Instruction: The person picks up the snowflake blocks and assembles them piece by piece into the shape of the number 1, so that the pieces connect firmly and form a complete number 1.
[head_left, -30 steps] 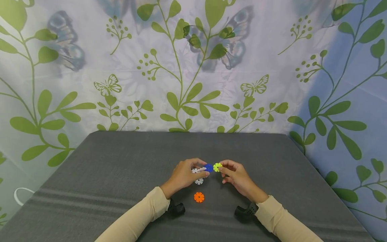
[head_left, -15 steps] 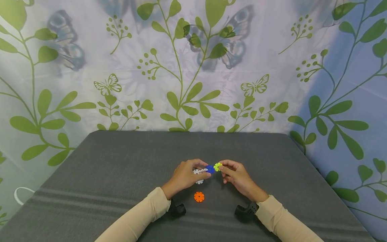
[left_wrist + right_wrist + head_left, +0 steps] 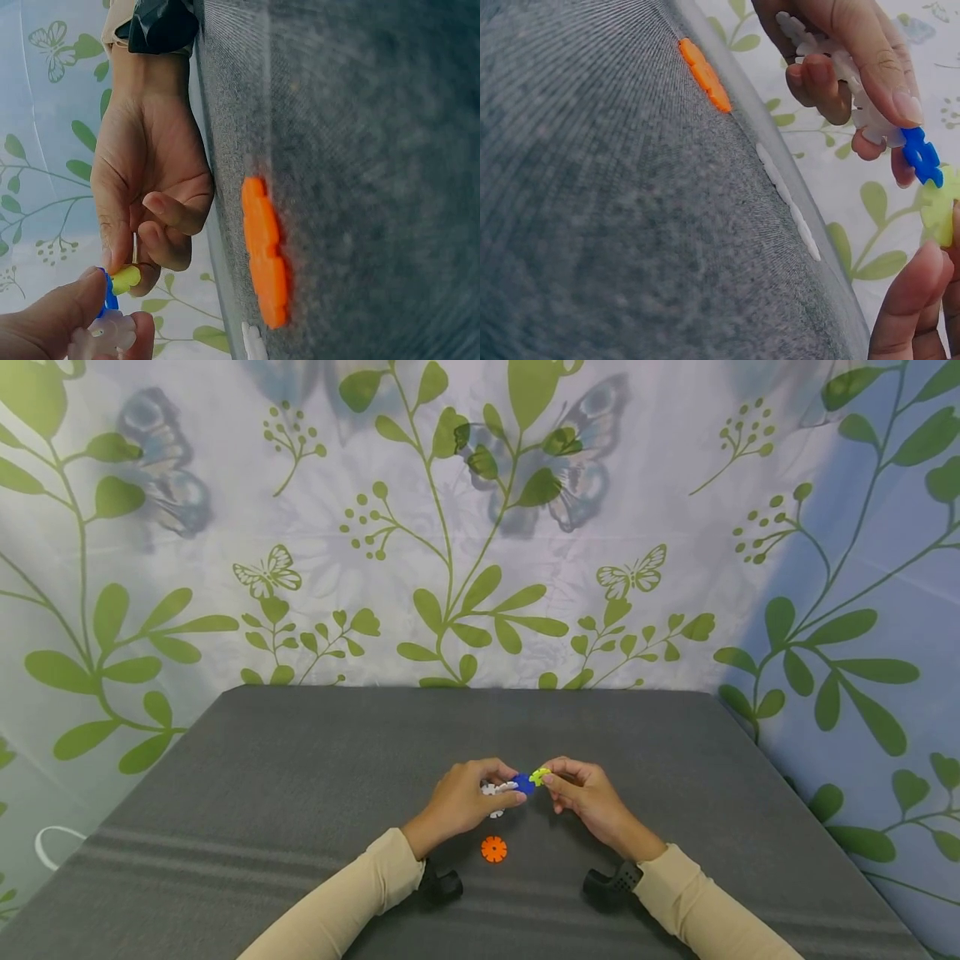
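My left hand (image 3: 459, 797) pinches a blue notched plastic disc (image 3: 524, 785) joined to a short chain of white notched discs (image 3: 844, 67). My right hand (image 3: 591, 795) holds a yellow-green disc (image 3: 539, 776) between thumb and fingers. In the right wrist view the edge of the yellow-green disc (image 3: 938, 208) meets the blue disc (image 3: 921, 156) at an angle; whether their slots are engaged I cannot tell. Below the left hand, a loose white disc (image 3: 497, 814) lies on the table, partly covered in the head view.
An orange notched disc (image 3: 493, 849) lies flat on the grey cloth-covered table (image 3: 337, 735), nearer the person than the white one. A black wrist mount (image 3: 442, 885) sits under each forearm. Behind the table hangs a leaf-patterned curtain (image 3: 480, 527).
The left hand has shifted slightly right, bringing the blue disc up against the yellow-green one. The yellow-green disc has turned from facing the head camera to a tilted angle.
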`<state>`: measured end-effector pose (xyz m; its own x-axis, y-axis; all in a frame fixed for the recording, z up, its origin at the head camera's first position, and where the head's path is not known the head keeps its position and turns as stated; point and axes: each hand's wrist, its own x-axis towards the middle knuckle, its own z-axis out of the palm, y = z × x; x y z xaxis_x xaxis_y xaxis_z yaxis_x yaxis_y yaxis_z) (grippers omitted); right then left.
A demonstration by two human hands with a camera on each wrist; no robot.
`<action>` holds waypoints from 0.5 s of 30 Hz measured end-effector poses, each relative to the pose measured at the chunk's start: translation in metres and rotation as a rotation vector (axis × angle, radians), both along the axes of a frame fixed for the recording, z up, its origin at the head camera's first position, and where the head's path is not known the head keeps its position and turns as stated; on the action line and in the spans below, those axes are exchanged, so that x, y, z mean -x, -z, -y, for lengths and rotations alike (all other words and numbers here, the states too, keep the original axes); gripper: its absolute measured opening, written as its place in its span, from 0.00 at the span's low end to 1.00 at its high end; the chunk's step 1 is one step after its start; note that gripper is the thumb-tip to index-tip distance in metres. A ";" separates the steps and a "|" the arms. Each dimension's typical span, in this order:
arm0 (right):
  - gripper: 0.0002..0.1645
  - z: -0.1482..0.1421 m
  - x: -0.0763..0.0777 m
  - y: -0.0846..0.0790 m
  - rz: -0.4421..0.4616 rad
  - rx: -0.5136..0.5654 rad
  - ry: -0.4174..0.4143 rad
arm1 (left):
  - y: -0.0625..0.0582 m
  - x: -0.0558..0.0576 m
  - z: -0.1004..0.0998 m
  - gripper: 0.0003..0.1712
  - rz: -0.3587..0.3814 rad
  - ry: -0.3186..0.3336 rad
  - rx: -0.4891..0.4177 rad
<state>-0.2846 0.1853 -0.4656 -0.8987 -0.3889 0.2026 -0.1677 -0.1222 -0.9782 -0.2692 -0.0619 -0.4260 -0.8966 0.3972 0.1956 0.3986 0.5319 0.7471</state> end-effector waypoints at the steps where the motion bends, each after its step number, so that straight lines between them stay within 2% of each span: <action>1: 0.06 0.000 0.000 0.000 -0.007 0.004 -0.008 | 0.000 0.000 0.000 0.18 -0.002 0.002 0.000; 8: 0.14 -0.003 0.001 0.000 -0.013 0.057 -0.087 | 0.000 -0.002 -0.002 0.17 -0.002 0.031 -0.026; 15: 0.17 -0.004 0.001 -0.002 -0.022 0.098 -0.094 | -0.001 -0.006 -0.005 0.16 -0.012 0.041 -0.052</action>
